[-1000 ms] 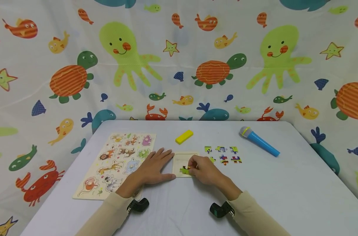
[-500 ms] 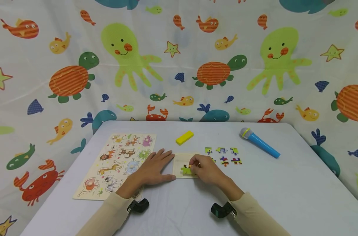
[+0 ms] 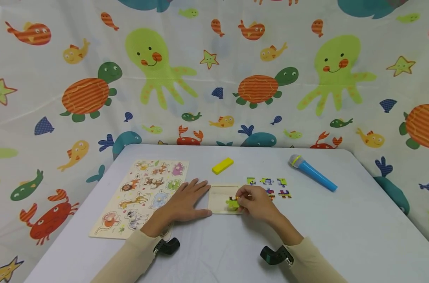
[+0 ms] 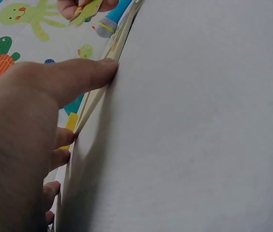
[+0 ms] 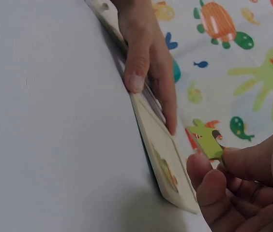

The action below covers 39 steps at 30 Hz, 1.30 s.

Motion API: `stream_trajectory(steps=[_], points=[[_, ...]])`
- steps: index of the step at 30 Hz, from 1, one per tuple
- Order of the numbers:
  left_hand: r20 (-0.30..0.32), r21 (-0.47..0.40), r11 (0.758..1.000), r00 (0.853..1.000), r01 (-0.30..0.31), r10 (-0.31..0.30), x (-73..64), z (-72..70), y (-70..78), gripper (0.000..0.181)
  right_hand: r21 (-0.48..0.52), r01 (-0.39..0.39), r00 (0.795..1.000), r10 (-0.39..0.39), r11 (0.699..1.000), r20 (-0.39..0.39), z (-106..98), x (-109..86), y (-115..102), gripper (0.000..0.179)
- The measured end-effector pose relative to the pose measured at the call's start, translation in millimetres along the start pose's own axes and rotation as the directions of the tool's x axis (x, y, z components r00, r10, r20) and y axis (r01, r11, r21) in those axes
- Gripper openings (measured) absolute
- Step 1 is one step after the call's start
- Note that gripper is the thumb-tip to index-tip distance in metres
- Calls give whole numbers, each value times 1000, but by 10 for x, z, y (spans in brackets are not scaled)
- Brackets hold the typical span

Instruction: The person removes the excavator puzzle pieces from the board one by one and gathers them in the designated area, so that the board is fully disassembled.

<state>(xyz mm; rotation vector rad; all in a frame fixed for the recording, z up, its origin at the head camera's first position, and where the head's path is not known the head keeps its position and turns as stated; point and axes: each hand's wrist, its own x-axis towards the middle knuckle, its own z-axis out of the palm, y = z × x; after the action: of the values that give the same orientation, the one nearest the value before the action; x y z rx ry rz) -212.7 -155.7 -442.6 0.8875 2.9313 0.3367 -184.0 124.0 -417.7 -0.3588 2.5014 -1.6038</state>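
My right hand (image 3: 256,202) pinches a green jigsaw piece (image 3: 231,203) between thumb and fingers. The right wrist view shows this piece (image 5: 206,140) raised above a small pale wooden puzzle tray (image 3: 218,196). Another jigsaw piece (image 5: 167,172) lies inside the tray, near its right end; in the head view it is hidden. Fingers spread, my left hand (image 3: 186,202) rests at the tray's left side, its thumb (image 4: 95,75) touching the edge. Several loose jigsaw pieces (image 3: 266,181) lie in two rows right of the tray, some partly behind my right hand.
A wooden animal puzzle board (image 3: 129,214) lies on the left, partly under my left forearm. Behind the tray is a yellow block (image 3: 223,166). A blue toy microphone (image 3: 315,173) lies at the back right of the white table (image 3: 341,232). A patterned curtain (image 3: 214,47) hangs behind.
My right hand has shifted to the right with the pinched green piece, from the tray's middle toward its right side. The left hand has stayed in place.
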Motion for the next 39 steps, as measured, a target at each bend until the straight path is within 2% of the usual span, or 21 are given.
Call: stream_trajectory(steps=[5, 9, 16, 27, 39], points=[[-5, 9, 1000, 1000, -5, 5, 10, 7, -5, 89, 4, -18, 999, 18, 1000, -33, -135, -85, 51, 7], [14, 6, 1000, 1000, 3, -3, 0, 16, 0, 90, 6, -26, 998, 26, 1000, -50, -234, -153, 117, 7], [16, 4, 1000, 1000, 10, -10, -9, 17, 14, 89, -11, 17, 997, -17, 1000, -80, -443, -243, 130, 8], [7, 10, 1000, 1000, 3, -3, -1, 28, 2, 90, -14, -32, 991, 29, 999, -130, -789, -375, 178, 12], [11, -8, 1000, 1000, 4, -4, -1, 15, 13, 90, -43, -117, 988, 112, 992, -108, -840, -389, 412, 12]])
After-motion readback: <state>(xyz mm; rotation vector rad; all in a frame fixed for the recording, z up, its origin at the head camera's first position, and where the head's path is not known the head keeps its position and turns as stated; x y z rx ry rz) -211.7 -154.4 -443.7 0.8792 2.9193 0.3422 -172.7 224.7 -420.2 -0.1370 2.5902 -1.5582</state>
